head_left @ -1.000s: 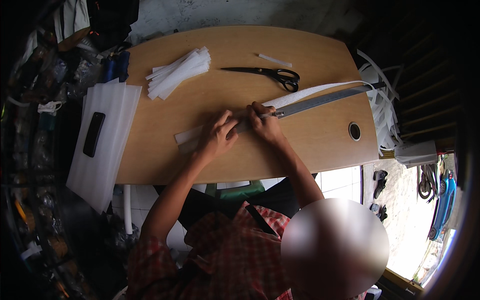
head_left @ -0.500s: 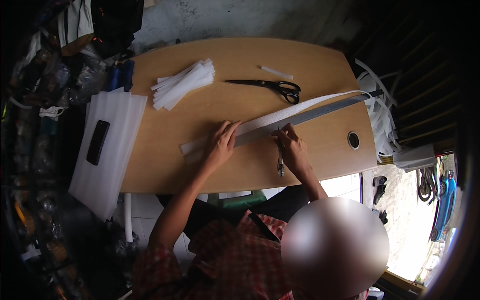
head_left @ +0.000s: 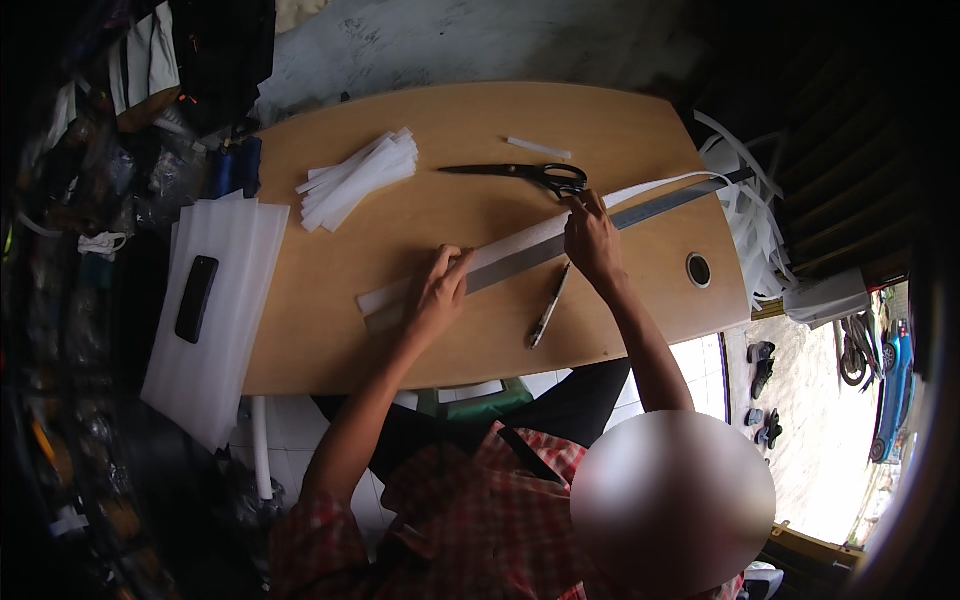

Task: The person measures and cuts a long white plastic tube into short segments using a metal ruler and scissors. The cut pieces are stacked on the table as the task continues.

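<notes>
A long grey ruler-like strip [head_left: 650, 207] lies slantwise across the table along a white foam strip [head_left: 510, 242]. My left hand [head_left: 437, 295] presses on both near their left end, fingers outstretched and apart. Over the foam strip, my right hand [head_left: 595, 243] has its fingers curled at the lower edge of the black scissors' [head_left: 500, 169] handles. Its fingertips are hidden, so whether they grip the foam or a handle loop is unclear. A pen [head_left: 550, 308] rests loose on the table just below the right hand.
A pile of cut white foam strips [head_left: 355, 182] and one small white strip [head_left: 538, 148] lie farther back. Foam sheets [head_left: 225, 320] bearing a black phone [head_left: 197, 299] overhang the table's left edge. White offcuts [head_left: 745, 225] hang past the right end, near a round table hole [head_left: 698, 269].
My right hand has let go of the pen and moved up and right to the scissors' handles. My left hand stays on the ruler-like strip. The view has shifted slightly.
</notes>
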A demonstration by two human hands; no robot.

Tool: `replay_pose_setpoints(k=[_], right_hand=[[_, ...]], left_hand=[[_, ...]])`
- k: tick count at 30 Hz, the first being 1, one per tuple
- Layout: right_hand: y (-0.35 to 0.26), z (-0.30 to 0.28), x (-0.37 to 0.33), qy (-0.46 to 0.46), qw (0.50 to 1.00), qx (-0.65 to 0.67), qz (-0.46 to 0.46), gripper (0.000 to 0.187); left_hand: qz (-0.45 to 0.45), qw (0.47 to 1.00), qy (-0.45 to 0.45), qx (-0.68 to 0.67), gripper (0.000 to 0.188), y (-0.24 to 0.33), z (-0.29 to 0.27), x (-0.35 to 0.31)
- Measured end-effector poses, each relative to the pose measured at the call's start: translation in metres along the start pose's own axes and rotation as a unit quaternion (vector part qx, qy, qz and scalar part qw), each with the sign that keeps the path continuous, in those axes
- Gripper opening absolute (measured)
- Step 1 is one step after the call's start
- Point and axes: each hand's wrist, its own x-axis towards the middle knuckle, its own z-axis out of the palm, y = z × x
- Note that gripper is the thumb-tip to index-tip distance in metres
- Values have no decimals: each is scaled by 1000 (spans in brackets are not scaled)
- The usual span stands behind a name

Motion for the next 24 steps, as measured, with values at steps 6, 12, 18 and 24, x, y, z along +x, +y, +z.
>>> replay_pose_setpoints(k=[6, 12, 18, 24], right_hand=[[57, 36, 67, -88, 984, -138, -66, 35], [48, 11, 102, -221, 963, -97, -121, 25], [58, -16, 90, -106, 983, -70, -136, 24], [23, -64, 55, -230, 955, 158, 95, 43]], left_hand=[[-2, 1000, -1, 2, 37, 8, -1, 4], [-22, 1000, -9, 12, 33, 5, -5, 0], [-8, 1000, -5, 19, 30, 7, -4, 4], [-21, 1000, 5, 10, 29, 2, -3, 3]])
